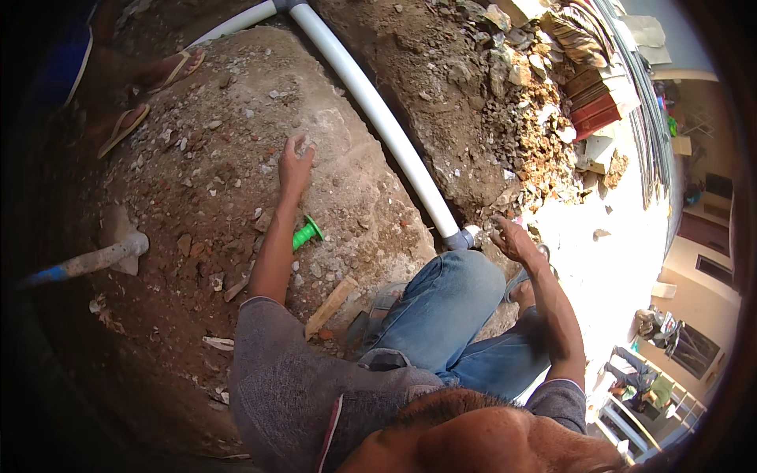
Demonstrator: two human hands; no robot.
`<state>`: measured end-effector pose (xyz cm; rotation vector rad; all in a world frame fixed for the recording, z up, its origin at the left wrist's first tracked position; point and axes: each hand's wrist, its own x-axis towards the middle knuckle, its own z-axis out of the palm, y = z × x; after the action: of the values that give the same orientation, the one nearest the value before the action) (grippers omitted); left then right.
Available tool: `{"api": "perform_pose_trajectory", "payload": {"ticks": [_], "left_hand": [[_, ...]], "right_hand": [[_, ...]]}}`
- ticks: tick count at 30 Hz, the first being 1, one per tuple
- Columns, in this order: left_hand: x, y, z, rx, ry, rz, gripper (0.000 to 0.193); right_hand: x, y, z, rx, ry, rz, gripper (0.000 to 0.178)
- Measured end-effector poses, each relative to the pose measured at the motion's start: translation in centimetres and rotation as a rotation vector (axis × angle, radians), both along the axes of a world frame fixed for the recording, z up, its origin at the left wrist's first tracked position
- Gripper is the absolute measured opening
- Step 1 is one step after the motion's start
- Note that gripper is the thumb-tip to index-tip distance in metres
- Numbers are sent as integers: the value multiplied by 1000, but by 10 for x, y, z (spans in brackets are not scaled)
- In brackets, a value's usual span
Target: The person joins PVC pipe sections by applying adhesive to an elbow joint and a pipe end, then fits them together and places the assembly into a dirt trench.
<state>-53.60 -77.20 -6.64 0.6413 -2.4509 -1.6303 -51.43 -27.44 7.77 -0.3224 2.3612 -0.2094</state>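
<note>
My left hand [296, 167] is over the bare dirt, left of a long white pipe [369, 102]. Its fingers are curled in toward the thumb; what is between them, if anything, is too small to name. My right hand [517, 241] is just right of the pipe's near end, where a grey elbow fitting [458, 240] is attached. Those fingers are bent and closed, and their tips are partly hidden. I cannot tell whether they touch the ground. A bright green reel-like handle [307, 232] lies beside my left forearm.
A hoe or pick-like tool [102, 256] rests at the left. A wooden piece [331, 306] lies near my bent knee. Another person's sandalled feet [169, 75] are at upper left. Rubble [536, 102] lines the trench's far side. Pipes and a person [643, 378] are at lower right.
</note>
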Motion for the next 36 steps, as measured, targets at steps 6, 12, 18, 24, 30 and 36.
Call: {"api": "perform_pose_trajectory", "payload": {"ticks": [6,12,18,24,30,36], "left_hand": [[-33,-54,6,-464,-160,-5,51],[-78,-47,-14,-691,-311,-72,57],[-123,-60,-38,-866,-473,-89,62],[-164,-79,-54,-956,-613,42,64],[-183,-74,-55,-999,-765,50,66],[-184,-77,-54,-946,-841,20,65]], "right_hand": [[-59,-66,-19,-167,26,259,42],[-173,-70,-44,-104,182,480,41],[-306,-144,-90,-205,248,582,41],[-456,-281,-170,-457,368,643,42],[-583,-430,-233,-528,530,756,45],[-649,-584,-281,-475,505,676,50]]}}
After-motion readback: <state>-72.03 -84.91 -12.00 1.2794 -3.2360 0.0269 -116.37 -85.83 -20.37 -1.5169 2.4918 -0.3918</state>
